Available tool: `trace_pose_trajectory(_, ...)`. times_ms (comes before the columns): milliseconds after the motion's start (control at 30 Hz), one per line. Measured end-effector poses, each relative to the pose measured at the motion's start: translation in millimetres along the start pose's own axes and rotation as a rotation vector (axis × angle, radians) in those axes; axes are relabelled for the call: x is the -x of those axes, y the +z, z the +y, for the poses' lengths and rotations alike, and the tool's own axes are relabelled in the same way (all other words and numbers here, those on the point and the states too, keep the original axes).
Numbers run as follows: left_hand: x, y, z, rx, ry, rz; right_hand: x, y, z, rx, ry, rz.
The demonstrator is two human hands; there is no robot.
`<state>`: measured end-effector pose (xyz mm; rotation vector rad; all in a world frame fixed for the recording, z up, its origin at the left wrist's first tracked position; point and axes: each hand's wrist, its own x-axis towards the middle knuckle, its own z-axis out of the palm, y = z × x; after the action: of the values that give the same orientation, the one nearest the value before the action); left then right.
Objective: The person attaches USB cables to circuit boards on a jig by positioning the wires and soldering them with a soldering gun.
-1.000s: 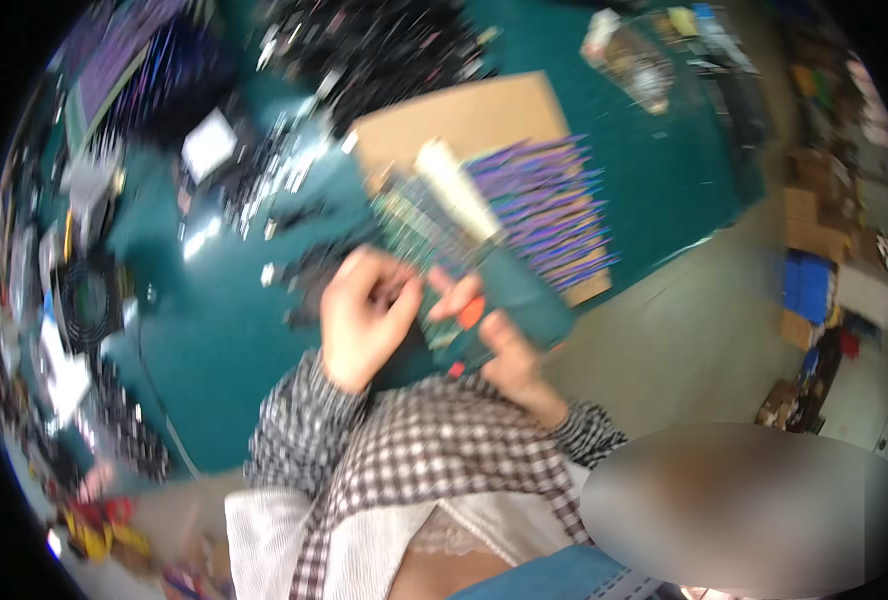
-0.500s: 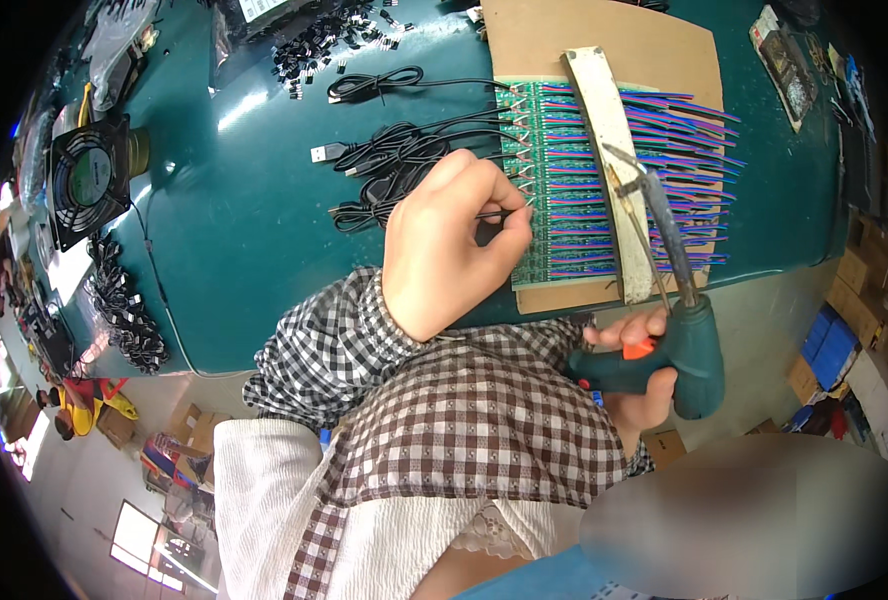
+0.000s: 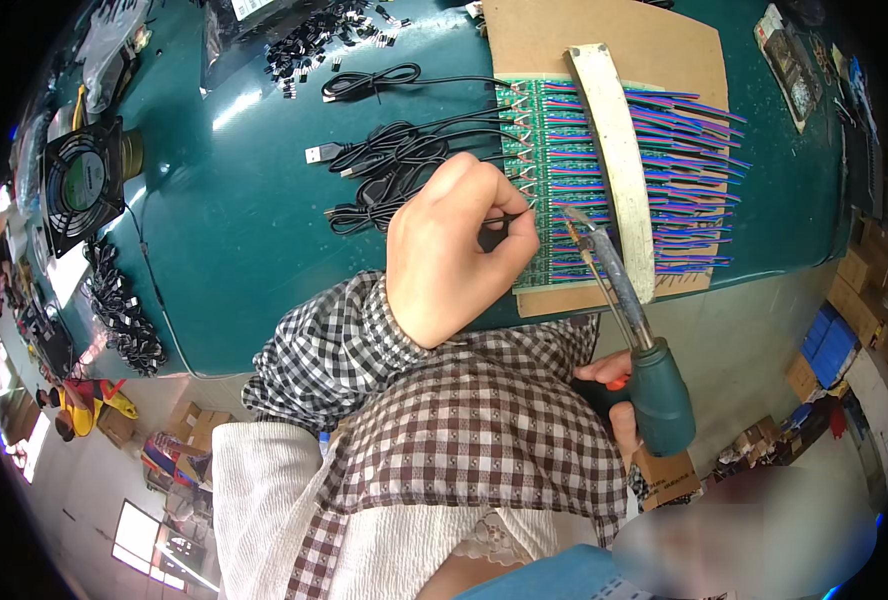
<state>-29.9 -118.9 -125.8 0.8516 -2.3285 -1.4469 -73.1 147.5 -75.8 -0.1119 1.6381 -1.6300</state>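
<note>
Thumb and forefinger of my left hand [image 3: 456,250] pinch the end of a black USB cable [image 3: 504,218] against a row of green circuit boards [image 3: 535,250]. My right hand [image 3: 619,400] is wrapped round the dark green handle of a soldering gun [image 3: 662,395]; its palm is partly hidden. The gun's tip hangs over the boards, a short way right of my left fingertips. Blue, red and black wires [image 3: 684,150] fan out from the boards to the right. A pale bar [image 3: 619,170] lies across them. Several coiled black cables [image 3: 394,150] reach the boards' left edge.
Boards and bar rest on a brown cardboard sheet [image 3: 654,40] on the green table [image 3: 254,220]. At the left stand a black fan [image 3: 82,190] and a bundle of cables [image 3: 124,310]. Small black connectors [image 3: 324,45] lie at the back. A worn tray [image 3: 789,65] sits far right.
The soldering gun has swung left and its tip has come down from above the bar to over the boards, near my left fingers. My left hand keeps its pinch with hardly any shift.
</note>
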Motion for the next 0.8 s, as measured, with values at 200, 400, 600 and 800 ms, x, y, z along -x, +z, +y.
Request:
trace_pose_trajectory(200, -0.1, -0.9, 1.2, -0.003, -0.012, -0.013, 3.0, 6.3, -4.4, 0.019, 0.055, 0.068)
trace_pose_trajectory(400, 0.4, 0.4, 1.9, 0.000, 0.006, -0.002, -2.9, 14.1, -11.5, 0.077, 0.056, 0.106)
trace_pose_trajectory(600, 1.1, 2.5, 0.1, 0.021, 0.036, 0.025, -7.7, 17.3, -13.8, 0.095, 0.047, 0.107)
trace_pose_trajectory(800, 0.7, 3.2, -2.1, 0.032, 0.042, 0.025, -8.3, 15.7, -13.2, 0.118, 0.057, 0.096)
